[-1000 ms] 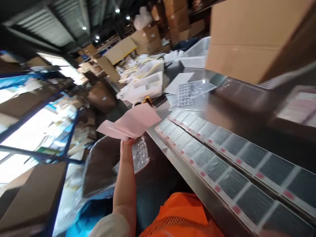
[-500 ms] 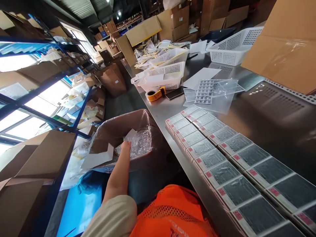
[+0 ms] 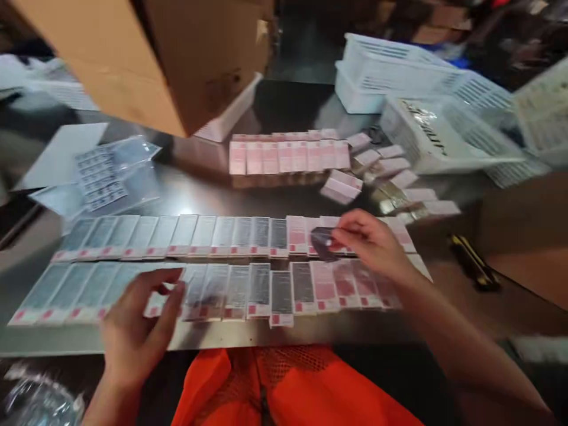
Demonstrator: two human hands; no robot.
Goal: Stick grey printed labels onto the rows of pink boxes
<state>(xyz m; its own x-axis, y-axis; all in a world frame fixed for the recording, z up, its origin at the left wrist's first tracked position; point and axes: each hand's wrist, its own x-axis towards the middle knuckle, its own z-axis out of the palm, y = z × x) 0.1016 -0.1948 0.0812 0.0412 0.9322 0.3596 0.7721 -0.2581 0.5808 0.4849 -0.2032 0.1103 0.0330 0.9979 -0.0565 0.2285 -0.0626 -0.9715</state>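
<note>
Two long rows of small flat boxes [image 3: 231,236] with dark windows and pink ends lie side by side on the steel table [image 3: 199,195]. My left hand [image 3: 137,325] hovers over the left part of the near row, fingers apart, holding nothing. My right hand [image 3: 375,242] is over the right end of the far row, its fingers pinched on a small dark object [image 3: 323,242]. The picture is blurred, so I cannot make out what the object is. My orange vest fills the bottom edge.
A big cardboard box [image 3: 133,59] stands at the back left. Behind the rows are more pink boxes [image 3: 288,157], some loose. White baskets [image 3: 444,136] sit at the back right. Label sheets in clear plastic [image 3: 100,177] lie at the left. A yellow-black cutter [image 3: 474,266] lies at the right.
My view swung from the bin beside the table back to the table. My left hand left the bin and came over the near row. My right hand came into view.
</note>
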